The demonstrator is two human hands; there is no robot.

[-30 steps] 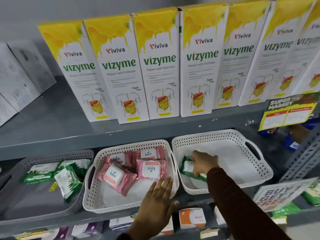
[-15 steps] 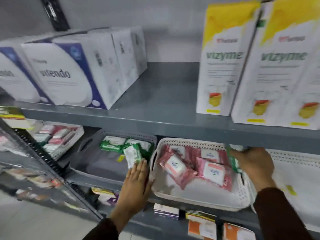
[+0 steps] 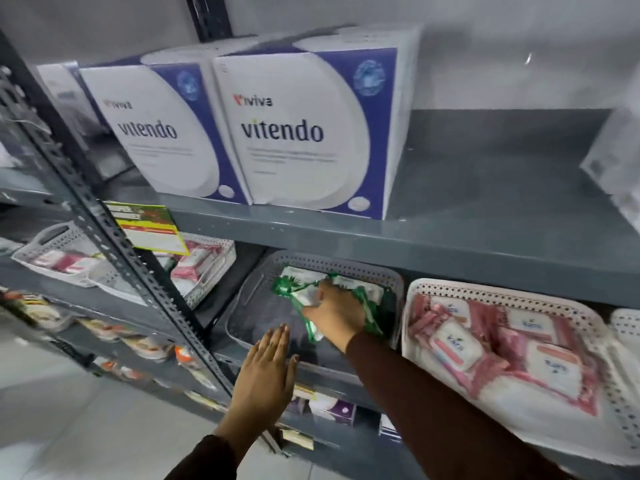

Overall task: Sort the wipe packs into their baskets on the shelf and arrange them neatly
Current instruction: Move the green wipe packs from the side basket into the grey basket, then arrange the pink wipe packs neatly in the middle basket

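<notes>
A grey basket (image 3: 249, 306) on the middle shelf holds several green wipe packs (image 3: 298, 289) at its back. My right hand (image 3: 337, 311) reaches into it and is closed on a green wipe pack (image 3: 313, 330) that hangs under the palm. My left hand (image 3: 266, 368) lies flat with fingers together against the front rim of the grey basket, holding nothing. To the right, a white basket (image 3: 512, 427) holds several pink wipe packs (image 3: 453, 341).
Two white and blue boxes (image 3: 287, 133) stand on the grey shelf above. A slanted metal upright (image 3: 114, 237) with a yellow-green tag (image 3: 149, 226) separates another white basket (image 3: 204, 282) with pink packs on the left. Small boxes sit on the shelf below.
My right hand has carried the green pack from the right-hand white basket, past the pink-pack basket, into the grey basket. My left hand slid left to the grey basket's front. The view swung left.
</notes>
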